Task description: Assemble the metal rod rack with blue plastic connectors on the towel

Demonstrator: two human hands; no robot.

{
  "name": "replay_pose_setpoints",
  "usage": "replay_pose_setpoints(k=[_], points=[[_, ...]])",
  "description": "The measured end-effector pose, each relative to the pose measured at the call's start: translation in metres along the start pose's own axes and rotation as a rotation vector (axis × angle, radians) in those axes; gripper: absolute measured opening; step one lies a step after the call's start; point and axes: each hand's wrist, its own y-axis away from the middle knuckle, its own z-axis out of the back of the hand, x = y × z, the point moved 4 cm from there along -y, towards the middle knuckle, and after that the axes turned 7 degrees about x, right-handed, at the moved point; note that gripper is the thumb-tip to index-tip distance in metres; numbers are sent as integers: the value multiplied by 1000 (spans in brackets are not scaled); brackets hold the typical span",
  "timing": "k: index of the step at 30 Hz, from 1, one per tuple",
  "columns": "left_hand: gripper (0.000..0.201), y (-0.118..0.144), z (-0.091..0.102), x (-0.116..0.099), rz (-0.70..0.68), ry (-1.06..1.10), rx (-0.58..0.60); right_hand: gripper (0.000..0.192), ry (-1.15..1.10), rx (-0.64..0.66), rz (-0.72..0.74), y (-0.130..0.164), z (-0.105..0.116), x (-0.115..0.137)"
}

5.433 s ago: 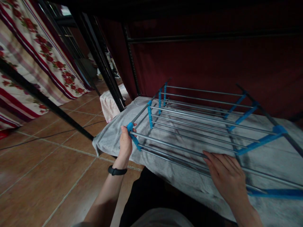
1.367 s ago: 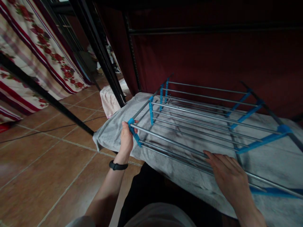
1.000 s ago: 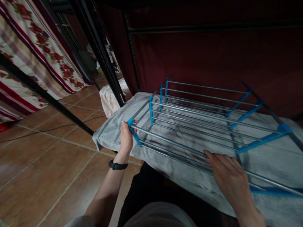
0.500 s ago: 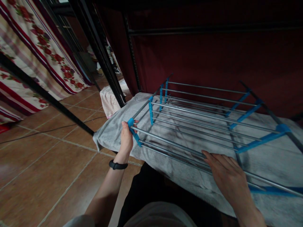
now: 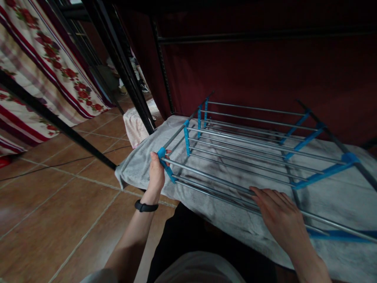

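Observation:
A shoe rack [image 5: 241, 136] of grey metal tubes and blue plastic connectors lies on a grey blanket [image 5: 149, 155] in front of me. My left hand [image 5: 157, 171], with a black band on its wrist, is closed around the blue connector [image 5: 161, 152] at the rack's near left corner. Its thumb is on the outer side, and fingertips show behind the joint. My right hand [image 5: 281, 214] grips the near front tube [image 5: 212, 175] from above, right of the middle. Its fingers wrap over the tube and are partly hidden. The rack's near right end runs out of view.
Black metal frame posts [image 5: 123, 67] and a slanting black bar [image 5: 59, 122] stand at left. A dark red panel [image 5: 250, 74] closes the back. Left are a floral curtain [image 5: 50, 59], a tiled floor [image 5: 59, 208] with a dark cable [image 5: 73, 160], and a pale striped cloth [image 5: 137, 125].
The view has shifted very slightly. Both hands keep the same grip, and the rack has not visibly moved on the blanket.

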Motion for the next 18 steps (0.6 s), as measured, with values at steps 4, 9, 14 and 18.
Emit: replay_pose_setpoints(k=[4, 9, 14, 18], points=[[73, -1, 1, 3, -14, 10, 10, 26, -21, -15, 0, -1, 0, -2], [74, -2, 3, 6, -40, 3, 49, 26, -9, -29, -8, -2, 1, -1], [74, -1, 3, 6, -16, -16, 44, 26, 8, -46, -8, -2, 3, 0], [73, -1, 2, 6, -27, 0, 58, 27, 19, -9, -6, 2, -3, 3]])
